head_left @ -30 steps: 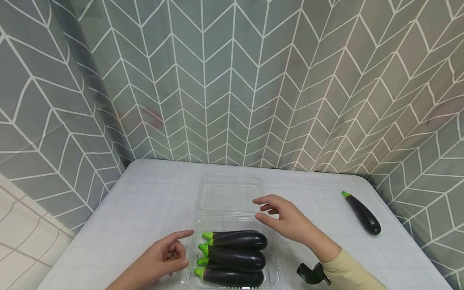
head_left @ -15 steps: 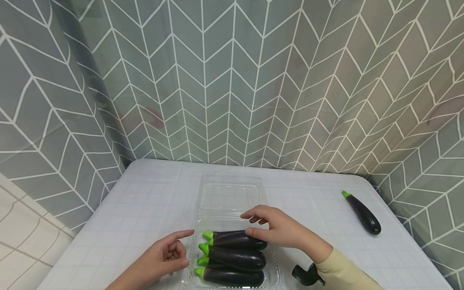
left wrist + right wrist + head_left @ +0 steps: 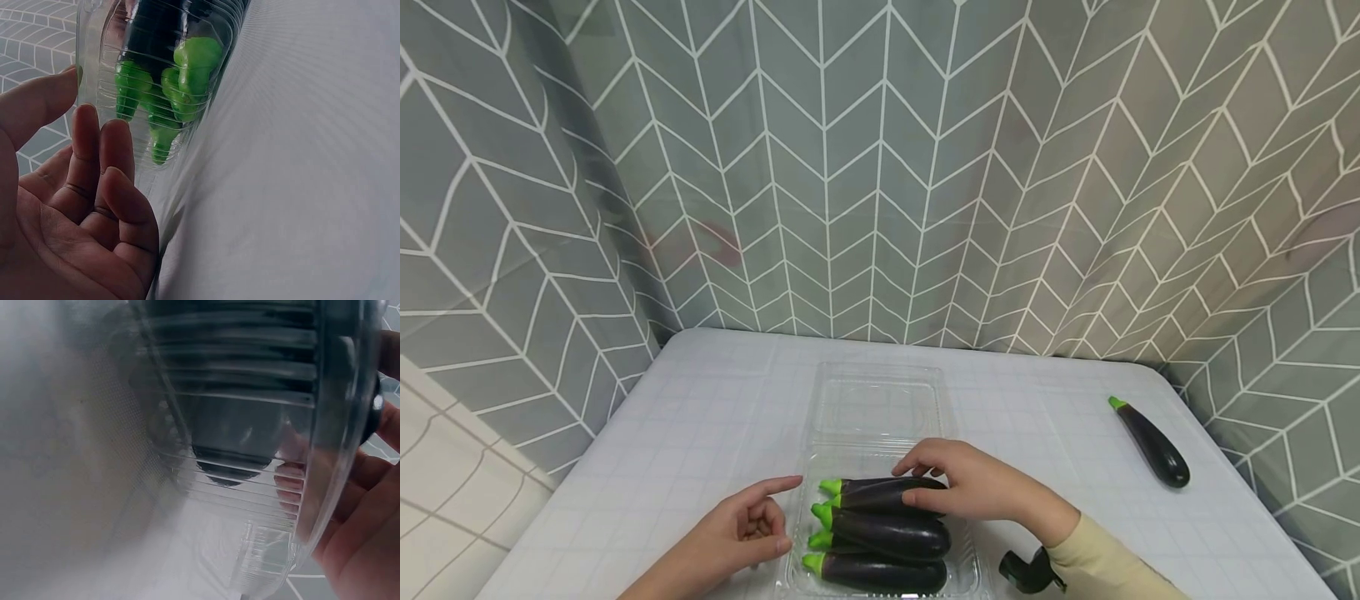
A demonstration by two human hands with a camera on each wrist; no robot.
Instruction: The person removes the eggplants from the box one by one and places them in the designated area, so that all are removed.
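In the head view, several dark eggplants (image 3: 887, 533) with green stems lie in the base of an open clear plastic clamshell box (image 3: 973, 575). My right hand (image 3: 977, 483) grips the top eggplant (image 3: 872, 493) from above, thumb on its near side and fingers on its far side. Its fingers show partly through the box wall in the right wrist view. My left hand (image 3: 737, 533) is at the box's left edge, index finger and thumb touching the rim, other fingers loosely bent. Green stems (image 3: 194, 75) show through the plastic in the left wrist view.
One more eggplant (image 3: 1153, 446) lies alone at the table's right side. The box's clear lid (image 3: 880, 404) is folded back flat on the white-covered table (image 3: 715, 400). A black wrist device (image 3: 1030, 571) sits by the right sleeve. A patterned grey curtain (image 3: 880, 167) stands behind.
My right hand has moved left and nearer, down from above the lid hinge onto the top eggplant. The left hand has stayed put at the box's edge.
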